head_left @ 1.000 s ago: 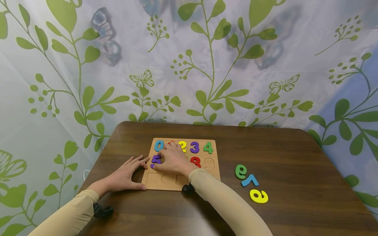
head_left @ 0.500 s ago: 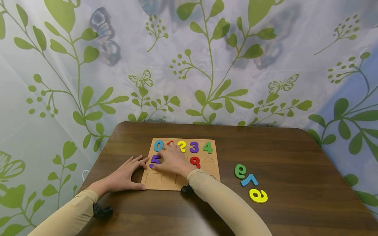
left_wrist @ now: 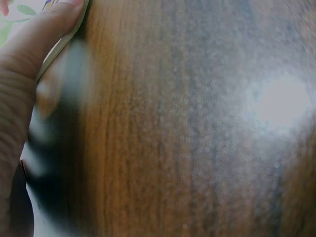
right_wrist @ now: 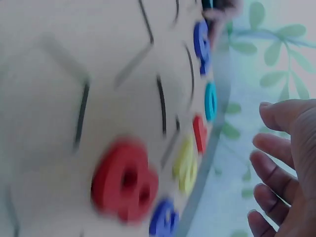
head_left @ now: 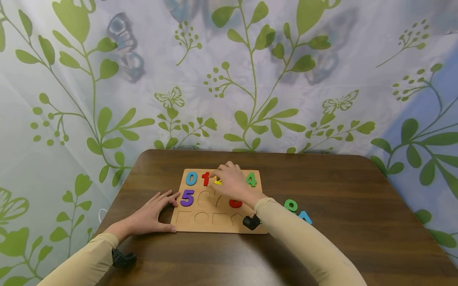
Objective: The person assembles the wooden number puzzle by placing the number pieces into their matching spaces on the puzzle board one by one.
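Purple number 5 (head_left: 187,198) sits at the left end of the wooden board's (head_left: 205,227) middle row. The left hand (head_left: 153,216), thumb and fingers wide apart, touches the board's left edge. The right hand (head_left: 233,183), fingers loosely parted and holding nothing, hovers above the far row, near the yellow 2 (head_left: 218,181).

Number board (head_left: 195,227) on table (head_left: 343,182), 5 (head_left: 187,197) before 0 (head_left: 187,179); loose numbers (head_left: 305,217) right of board
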Demonstrator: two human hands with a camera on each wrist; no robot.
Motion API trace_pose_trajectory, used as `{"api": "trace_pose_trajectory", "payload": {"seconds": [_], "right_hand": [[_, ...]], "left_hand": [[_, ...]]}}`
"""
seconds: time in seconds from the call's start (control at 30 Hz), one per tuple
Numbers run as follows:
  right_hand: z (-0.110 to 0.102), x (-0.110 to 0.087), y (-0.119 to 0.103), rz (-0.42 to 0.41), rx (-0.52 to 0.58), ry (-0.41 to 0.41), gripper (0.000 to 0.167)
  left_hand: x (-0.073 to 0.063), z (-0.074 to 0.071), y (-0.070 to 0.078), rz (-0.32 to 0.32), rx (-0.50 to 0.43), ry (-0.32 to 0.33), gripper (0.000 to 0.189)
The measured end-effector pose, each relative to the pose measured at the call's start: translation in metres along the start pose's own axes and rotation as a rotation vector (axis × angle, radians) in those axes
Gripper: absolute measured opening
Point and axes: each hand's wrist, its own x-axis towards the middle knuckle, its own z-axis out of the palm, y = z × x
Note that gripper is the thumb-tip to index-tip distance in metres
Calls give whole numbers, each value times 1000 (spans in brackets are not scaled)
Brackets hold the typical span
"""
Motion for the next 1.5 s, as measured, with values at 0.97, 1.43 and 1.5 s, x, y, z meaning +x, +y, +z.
{"api": "trace_pose_trajectory", "payload": {"seconds": [0.97, 1.43, 1.5], "right_hand": [[-54, -166, 166, 187, 37, 0, 34], [-59, -231, 173, 76, 118, -86, 24], [-59, -238, 171, 74, 131, -121, 27]], "left_hand": [[-1, 3, -2, 10, -9, 17, 64], [-1, 3, -1, 6, -23, 14, 63], [0, 2, 0, -6, -23, 4, 64]]}}
